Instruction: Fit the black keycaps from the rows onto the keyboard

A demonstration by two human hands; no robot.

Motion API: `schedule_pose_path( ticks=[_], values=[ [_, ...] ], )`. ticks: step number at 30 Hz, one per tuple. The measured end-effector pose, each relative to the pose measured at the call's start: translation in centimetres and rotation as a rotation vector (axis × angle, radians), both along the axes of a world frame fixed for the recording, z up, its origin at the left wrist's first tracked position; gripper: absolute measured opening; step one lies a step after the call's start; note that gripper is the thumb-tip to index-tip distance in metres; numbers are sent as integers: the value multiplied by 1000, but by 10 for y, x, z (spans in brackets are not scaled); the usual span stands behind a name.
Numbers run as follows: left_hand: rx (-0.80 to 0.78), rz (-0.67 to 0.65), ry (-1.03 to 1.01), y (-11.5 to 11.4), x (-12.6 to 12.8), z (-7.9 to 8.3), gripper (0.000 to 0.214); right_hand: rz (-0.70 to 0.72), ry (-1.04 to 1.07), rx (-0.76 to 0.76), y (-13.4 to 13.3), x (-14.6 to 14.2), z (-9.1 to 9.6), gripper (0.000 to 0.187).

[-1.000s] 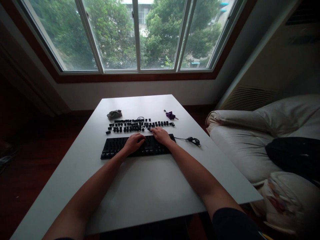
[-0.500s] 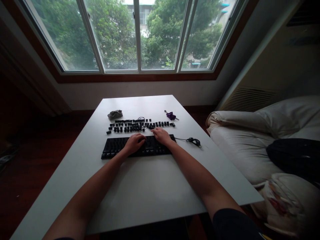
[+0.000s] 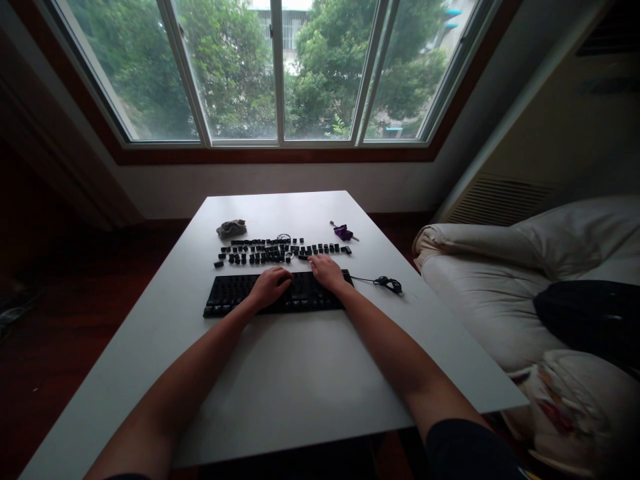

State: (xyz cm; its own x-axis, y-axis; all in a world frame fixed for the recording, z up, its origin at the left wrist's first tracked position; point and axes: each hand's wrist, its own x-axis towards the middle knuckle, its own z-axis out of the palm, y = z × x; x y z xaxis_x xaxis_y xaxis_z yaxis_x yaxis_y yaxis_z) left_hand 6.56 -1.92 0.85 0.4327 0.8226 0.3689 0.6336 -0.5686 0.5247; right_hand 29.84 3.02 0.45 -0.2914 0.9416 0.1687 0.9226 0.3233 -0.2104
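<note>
A black keyboard (image 3: 230, 296) lies across the middle of the white table (image 3: 280, 380). Behind it are rows of several loose black keycaps (image 3: 260, 253). My left hand (image 3: 269, 285) rests on the keyboard's middle, fingers curled down onto it; whether anything is under them is hidden. My right hand (image 3: 326, 270) sits at the keyboard's back right edge, its fingers stretched forward and touching the nearest keycaps in the row.
A grey crumpled cloth (image 3: 231, 229) lies at the back left, a purple tool (image 3: 343, 232) at the back right. The keyboard's coiled cable (image 3: 387, 283) trails to the right. A white cushioned sofa (image 3: 505, 280) with a dark item stands close on the right.
My right hand has edged slightly right along the row of keycaps. My left hand stays on the keyboard. The view has shifted a little.
</note>
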Motion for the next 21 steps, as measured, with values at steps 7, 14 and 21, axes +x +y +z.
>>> schedule_pose_path(
  ticks=[7, 14, 21],
  values=[
    [-3, 0, -4, -1, 1, 2, 17, -23, 4, -22, 2, -1, -2, 44],
    [-3, -5, 2, -1, 0, 1, 18, -14, 2, -20, 1, -1, -1, 45],
    [2, -5, 7, 0, 0, 1, 17, 2, -19, -32, -2, -1, 3, 44]
  ],
)
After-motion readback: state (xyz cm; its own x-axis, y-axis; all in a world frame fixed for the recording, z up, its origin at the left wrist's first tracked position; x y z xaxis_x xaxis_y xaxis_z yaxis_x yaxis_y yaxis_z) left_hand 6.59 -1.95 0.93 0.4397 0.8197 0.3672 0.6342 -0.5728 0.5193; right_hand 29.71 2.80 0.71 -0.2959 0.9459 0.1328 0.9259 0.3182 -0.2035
